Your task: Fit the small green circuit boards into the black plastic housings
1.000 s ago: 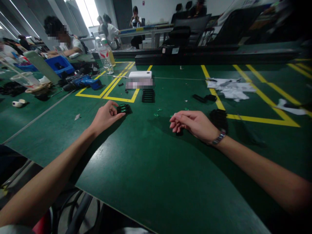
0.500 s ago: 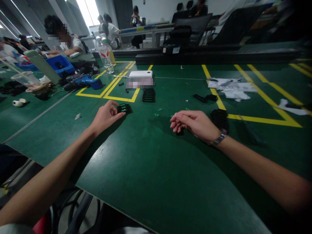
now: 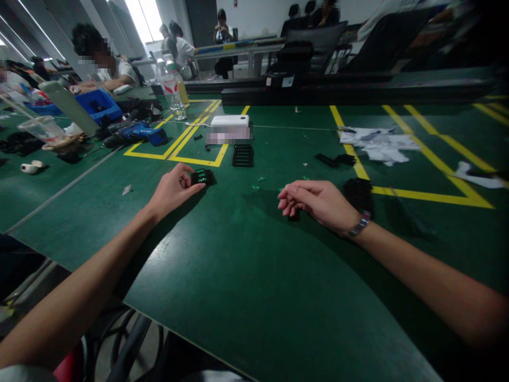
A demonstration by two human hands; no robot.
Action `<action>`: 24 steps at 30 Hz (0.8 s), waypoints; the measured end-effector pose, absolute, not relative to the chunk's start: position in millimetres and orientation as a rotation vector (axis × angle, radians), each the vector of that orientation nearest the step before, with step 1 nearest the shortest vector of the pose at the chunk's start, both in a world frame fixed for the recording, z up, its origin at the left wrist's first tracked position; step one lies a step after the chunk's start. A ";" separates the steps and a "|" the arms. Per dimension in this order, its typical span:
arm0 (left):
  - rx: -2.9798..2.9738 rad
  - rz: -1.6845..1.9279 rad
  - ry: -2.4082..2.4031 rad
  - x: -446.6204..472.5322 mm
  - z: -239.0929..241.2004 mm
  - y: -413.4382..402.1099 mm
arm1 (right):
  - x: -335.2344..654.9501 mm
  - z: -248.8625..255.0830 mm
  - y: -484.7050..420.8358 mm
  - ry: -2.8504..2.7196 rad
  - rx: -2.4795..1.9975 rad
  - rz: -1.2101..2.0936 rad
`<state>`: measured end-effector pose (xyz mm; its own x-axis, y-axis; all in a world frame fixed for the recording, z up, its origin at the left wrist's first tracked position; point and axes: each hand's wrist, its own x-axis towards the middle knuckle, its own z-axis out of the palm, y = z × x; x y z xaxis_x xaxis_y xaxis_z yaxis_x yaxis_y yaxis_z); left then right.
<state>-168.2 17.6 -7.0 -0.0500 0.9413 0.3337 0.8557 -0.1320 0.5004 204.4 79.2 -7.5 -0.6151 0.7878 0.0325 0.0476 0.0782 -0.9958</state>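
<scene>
My left hand (image 3: 173, 190) rests on the green table mat (image 3: 238, 276) with its fingers curled round a small black part with green pieces (image 3: 202, 176). My right hand (image 3: 318, 202) lies on its side to the right, fingers loosely curled together, a small dark piece (image 3: 293, 216) showing under them. A metal watch band (image 3: 359, 224) is on that wrist. Tiny green bits (image 3: 257, 183) lie between the two hands. A pile of black parts (image 3: 359, 193) sits just beyond my right wrist.
A black slotted tray (image 3: 242, 155) and a white box (image 3: 229, 121) lie farther back, inside yellow floor-tape lines (image 3: 199, 160). White paper scraps (image 3: 377, 143) lie at the right. Bottles (image 3: 172, 87), a blue bin (image 3: 98, 105) and a blue tool (image 3: 139, 132) stand at the left, where other people sit.
</scene>
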 end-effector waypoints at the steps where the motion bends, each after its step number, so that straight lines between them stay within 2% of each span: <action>1: 2.064 0.934 1.970 -168.3 -7.0 17.5 | 204.4 -7.3 79.3 -1.765 -0.829 1.592; 13: 2.252 0.956 2.025 -171.8 -9.4 21.0 | 203.8 -8.0 80.3 -1.773 -0.815 1.586; 24: 2.151 0.919 1.999 -169.4 -8.3 19.4 | 205.0 -9.0 80.3 -1.785 -0.814 1.575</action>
<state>-169.4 19.4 -8.3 -0.0217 0.9268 0.3750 0.8881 -0.1544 0.4330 205.0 80.3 -9.0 -0.6208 0.7825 0.0490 0.0489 0.1010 -0.9937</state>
